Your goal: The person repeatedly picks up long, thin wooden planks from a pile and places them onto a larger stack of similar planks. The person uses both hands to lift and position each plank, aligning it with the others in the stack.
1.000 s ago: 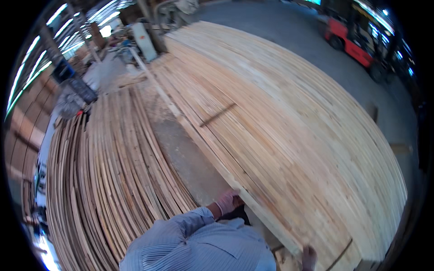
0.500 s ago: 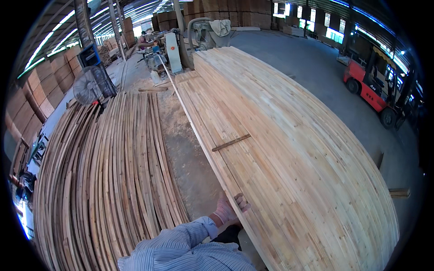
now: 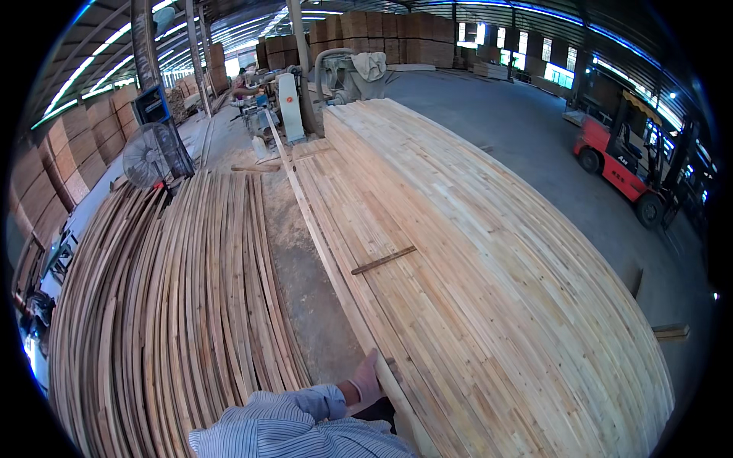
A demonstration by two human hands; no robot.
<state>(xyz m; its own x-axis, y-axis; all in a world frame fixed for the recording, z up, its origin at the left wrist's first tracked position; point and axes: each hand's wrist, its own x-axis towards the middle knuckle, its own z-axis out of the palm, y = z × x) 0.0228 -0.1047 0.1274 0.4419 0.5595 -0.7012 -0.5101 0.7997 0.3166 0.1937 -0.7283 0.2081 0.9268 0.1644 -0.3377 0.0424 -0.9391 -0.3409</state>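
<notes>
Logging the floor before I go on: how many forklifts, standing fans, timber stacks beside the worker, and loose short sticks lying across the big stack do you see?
Red forklift: 1
Standing fan: 1
Timber stacks: 2, the wide board stack and the slat stack on the left
Short stick lying across the board stack: 1
Total: 5

Large shed w/ concrete floor (image 3: 519, 145). Red forklift (image 3: 622, 164) at right, standing fan (image 3: 149, 156) upper left. Stacked timber blocks (image 3: 382, 34) at back; windows (image 3: 534, 53) lit, upper right.
</notes>
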